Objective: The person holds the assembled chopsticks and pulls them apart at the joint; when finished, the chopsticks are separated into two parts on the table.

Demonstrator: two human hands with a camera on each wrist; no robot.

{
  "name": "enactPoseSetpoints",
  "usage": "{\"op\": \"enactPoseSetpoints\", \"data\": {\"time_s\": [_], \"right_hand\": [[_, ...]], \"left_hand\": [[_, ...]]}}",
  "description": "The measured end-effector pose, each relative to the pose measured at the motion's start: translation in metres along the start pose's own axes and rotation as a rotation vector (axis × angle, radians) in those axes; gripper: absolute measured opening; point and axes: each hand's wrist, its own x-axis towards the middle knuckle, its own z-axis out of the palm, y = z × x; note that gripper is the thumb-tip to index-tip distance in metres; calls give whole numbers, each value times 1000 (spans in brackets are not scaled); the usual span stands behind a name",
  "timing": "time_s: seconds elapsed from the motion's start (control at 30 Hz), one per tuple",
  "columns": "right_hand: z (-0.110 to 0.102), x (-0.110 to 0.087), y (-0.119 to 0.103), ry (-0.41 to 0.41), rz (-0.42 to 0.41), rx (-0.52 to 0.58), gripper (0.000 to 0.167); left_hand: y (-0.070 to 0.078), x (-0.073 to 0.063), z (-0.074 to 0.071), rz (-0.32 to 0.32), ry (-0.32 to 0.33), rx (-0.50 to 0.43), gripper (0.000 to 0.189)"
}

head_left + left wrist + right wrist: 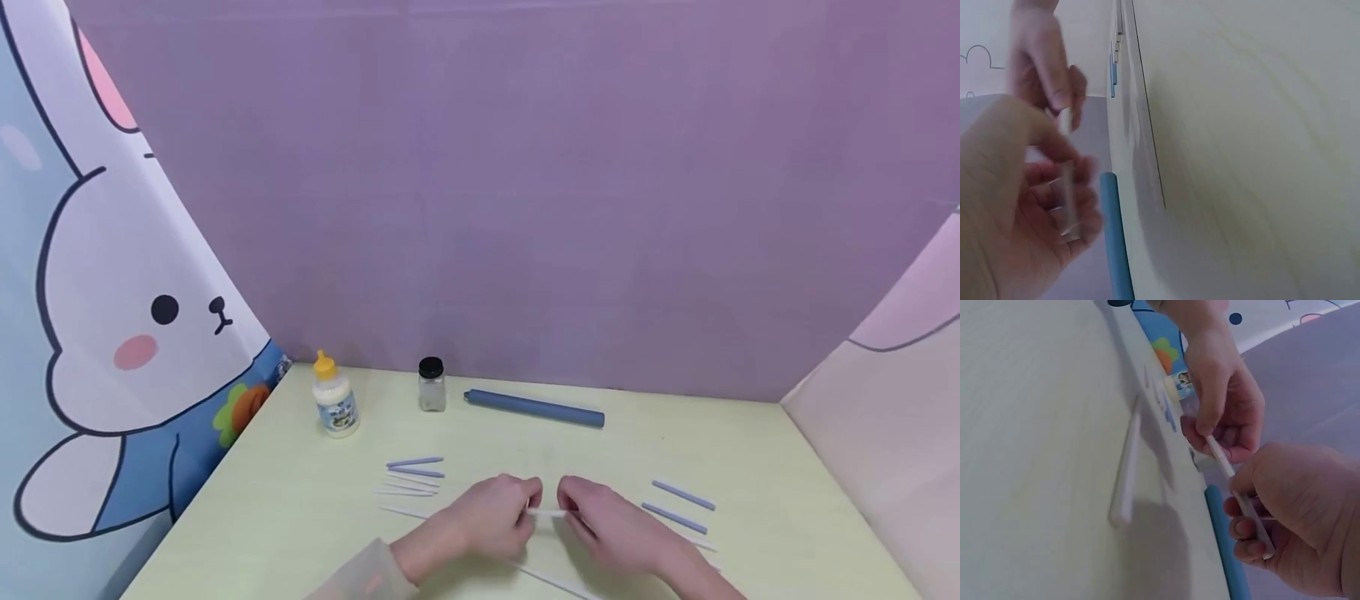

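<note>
Both hands hold a thin white stick [551,513] between them, just above the table. My left hand [495,515] pinches one end with thumb and fingers. Toward the other end, my right hand [618,525] grips it with curled fingers; the right wrist view shows the stick [1221,457] crossing that palm, its end poking out below the fingers. A short gap separates the two hands. Under them on the table lies another white stick [1125,481], longer and partly hidden by the left hand in the head view.
Left of the hands lie short blue sticks [415,472] and white sticks [408,491]; more blue sticks [682,494] lie at right. Behind stand a yellow-capped glue bottle [337,408], a black-lidded jar [432,390] and a thick blue rod [534,407]. The table [772,467] meets a purple backdrop.
</note>
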Motion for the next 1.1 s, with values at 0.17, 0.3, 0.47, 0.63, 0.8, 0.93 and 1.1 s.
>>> {"op": "enactPoseSetpoints", "data": {"time_s": [0.17,0.3,0.47,0.63,0.8,0.93,1.1], "right_hand": [[-15,5,-7,-38,-40,59,16],[-18,7,-9,-54,-74,62,21],[-17,6,-11,-81,-102,48,23],[-22,10,-13,-47,-146,8,28],[-31,18,-13,-12,-132,-42,29],[-33,20,-12,-6,-110,-67,29],[-31,17,-12,30,-188,-80,29]], "left_hand": [[9,0,-6,38,-8,102,21],[10,-4,-13,39,-42,127,30],[8,-9,-16,65,-55,149,40],[7,-10,-25,84,-12,216,43],[11,-8,-33,29,48,262,43],[13,-7,-35,-3,69,277,43],[12,-10,-37,48,48,334,41]]}}
